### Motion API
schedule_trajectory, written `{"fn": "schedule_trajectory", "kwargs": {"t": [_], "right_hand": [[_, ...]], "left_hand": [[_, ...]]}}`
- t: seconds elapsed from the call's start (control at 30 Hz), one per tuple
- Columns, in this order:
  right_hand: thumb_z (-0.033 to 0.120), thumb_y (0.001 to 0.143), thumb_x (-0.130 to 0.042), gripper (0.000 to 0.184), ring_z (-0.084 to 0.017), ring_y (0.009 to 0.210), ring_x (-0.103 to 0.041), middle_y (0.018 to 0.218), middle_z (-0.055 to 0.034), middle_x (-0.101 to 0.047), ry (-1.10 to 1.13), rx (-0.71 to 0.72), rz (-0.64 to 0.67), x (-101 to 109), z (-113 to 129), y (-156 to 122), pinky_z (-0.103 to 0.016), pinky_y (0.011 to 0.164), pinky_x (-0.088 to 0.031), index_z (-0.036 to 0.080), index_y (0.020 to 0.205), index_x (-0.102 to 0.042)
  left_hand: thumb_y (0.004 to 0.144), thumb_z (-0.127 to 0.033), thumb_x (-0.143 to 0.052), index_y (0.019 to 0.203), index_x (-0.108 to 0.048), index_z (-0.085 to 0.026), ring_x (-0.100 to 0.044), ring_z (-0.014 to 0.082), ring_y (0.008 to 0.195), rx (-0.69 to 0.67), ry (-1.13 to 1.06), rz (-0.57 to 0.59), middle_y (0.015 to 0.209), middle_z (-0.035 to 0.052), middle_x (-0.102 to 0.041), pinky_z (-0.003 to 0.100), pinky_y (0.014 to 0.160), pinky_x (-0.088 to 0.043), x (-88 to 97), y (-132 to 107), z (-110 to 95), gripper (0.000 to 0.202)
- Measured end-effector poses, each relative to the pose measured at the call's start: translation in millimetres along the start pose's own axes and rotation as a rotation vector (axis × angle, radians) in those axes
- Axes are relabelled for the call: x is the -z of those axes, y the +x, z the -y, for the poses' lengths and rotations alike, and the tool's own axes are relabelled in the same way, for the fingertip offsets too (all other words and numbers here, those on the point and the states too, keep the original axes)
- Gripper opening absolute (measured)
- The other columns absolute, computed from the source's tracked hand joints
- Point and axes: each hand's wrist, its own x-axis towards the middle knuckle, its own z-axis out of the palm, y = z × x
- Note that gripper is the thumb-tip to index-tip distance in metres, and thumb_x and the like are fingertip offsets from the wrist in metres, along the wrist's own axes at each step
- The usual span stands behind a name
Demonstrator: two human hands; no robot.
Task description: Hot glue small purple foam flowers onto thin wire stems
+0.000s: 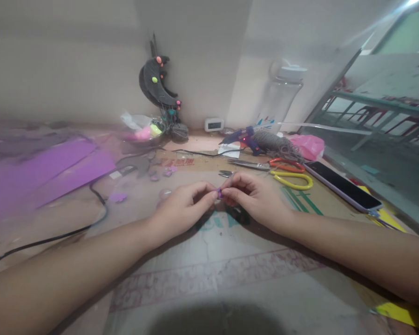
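Observation:
My left hand [183,207] and my right hand [253,195] meet over the middle of the cardboard-covered table [209,270]. Both pinch a tiny purple piece [219,192] between thumb and fingertips. It looks like a small scrap of purple foam; its exact shape is too small to make out. Both forearms rest on the table.
Purple foam sheets [45,174] lie at the left, with a black cable [97,200] beside them. Behind the hands are yellow scissors [293,180], orange scissors [265,164], a blue glue gun [242,136], grey yarn [277,145], a phone [344,185], a clear bottle [282,100] and a dark crescent ornament [157,83].

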Motion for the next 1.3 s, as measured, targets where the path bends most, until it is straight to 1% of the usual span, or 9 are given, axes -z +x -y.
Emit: {"fn": "schedule_trajectory", "kwargs": {"t": [0.2,0.5,0.67,0.87,0.97,1.07,1.13,1.23,1.3], "right_hand": [[0.026,0.086,-0.062,0.01,-0.011,0.059,-0.057,0.069,0.0013,-0.065,-0.011,0.025,-0.009,-0.3,-0.2,-0.1,-0.024,0.056,-0.047,0.019,0.08,-0.063],[0.022,0.086,-0.063,0.009,-0.011,0.063,-0.059,0.071,0.002,-0.066,-0.102,0.096,-0.02,0.0,-0.2,-0.5,-0.025,0.061,-0.047,0.02,0.078,-0.064],[0.022,0.086,-0.064,0.008,-0.012,0.066,-0.06,0.074,0.0013,-0.067,-0.121,0.102,-0.027,-0.3,1.2,-0.4,-0.025,0.062,-0.047,0.02,0.079,-0.064],[0.024,0.086,-0.064,0.009,-0.012,0.064,-0.058,0.072,0.0018,-0.065,-0.101,0.099,-0.017,-1.3,2.1,0.0,-0.025,0.06,-0.045,0.02,0.078,-0.064],[0.025,0.087,-0.062,0.009,-0.012,0.064,-0.058,0.072,0.0016,-0.065,-0.087,0.084,-0.007,-1.2,2.1,-0.7,-0.025,0.06,-0.045,0.02,0.08,-0.064],[0.028,0.091,-0.056,0.014,-0.012,0.064,-0.058,0.072,0.001,-0.063,-0.046,0.081,0.025,-0.4,1.4,-1.9,-0.025,0.061,-0.046,0.019,0.082,-0.064],[0.029,0.093,-0.054,0.016,-0.012,0.065,-0.058,0.075,0.0004,-0.063,0.001,0.076,0.046,0.6,0.8,-2.5,-0.025,0.061,-0.047,0.019,0.087,-0.063],[0.029,0.091,-0.057,0.012,-0.013,0.068,-0.06,0.078,-0.0001,-0.064,0.012,0.084,0.065,2.8,-0.1,-2.6,-0.025,0.063,-0.048,0.019,0.095,-0.063],[0.026,0.089,-0.059,0.01,-0.014,0.072,-0.061,0.079,-0.0006,-0.066,-0.038,0.108,0.064,4.3,0.0,-2.1,-0.026,0.066,-0.049,0.019,0.094,-0.063]], "left_hand": [[0.095,-0.039,-0.046,0.075,-0.059,-0.019,-0.053,0.0133,0.064,-0.01,0.05,0.007,0.067,-0.0009,-0.06,0.025,0.059,-0.04,-0.5,1.0,1.2,0.031],[0.096,-0.043,-0.043,0.075,-0.058,-0.019,-0.054,0.0129,0.065,-0.004,0.001,0.037,0.068,-0.0011,-0.059,0.025,0.06,-0.041,0.7,0.2,0.4,0.035],[0.09,-0.037,-0.054,0.085,-0.064,-0.019,-0.056,0.0134,0.066,0.009,0.017,0.037,0.072,-0.0001,-0.064,0.025,0.062,-0.045,-0.7,-0.2,-2.7,0.022],[0.089,-0.033,-0.053,0.084,-0.065,-0.019,-0.055,0.0136,0.065,0.009,0.068,0.013,0.071,0.0,-0.066,0.026,0.064,-0.046,-1.4,0.6,-2.7,0.019],[0.09,-0.032,-0.052,0.083,-0.064,-0.019,-0.056,0.0138,0.066,-0.001,0.067,0.015,0.074,0.0001,-0.066,0.027,0.065,-0.045,-1.3,0.9,-1.3,0.019],[0.091,-0.032,-0.052,0.084,-0.064,-0.02,-0.057,0.0138,0.068,-0.001,0.041,0.019,0.076,0.0002,-0.067,0.027,0.066,-0.044,-1.1,1.0,-0.3,0.019],[0.091,-0.033,-0.052,0.084,-0.064,-0.02,-0.057,0.0138,0.069,0.003,0.019,0.025,0.076,0.0002,-0.067,0.026,0.065,-0.043,-1.0,1.1,0.1,0.02],[0.092,-0.037,-0.051,0.082,-0.063,-0.02,-0.056,0.0133,0.067,0.014,-0.01,0.018,0.074,0.0,-0.065,0.025,0.062,-0.041,-0.8,1.3,0.6,0.023],[0.092,-0.039,-0.051,0.082,-0.062,-0.019,-0.056,0.0133,0.067,0.031,-0.02,0.01,0.074,0.0003,-0.065,0.025,0.06,-0.041,-0.8,1.3,0.9,0.024]]}}
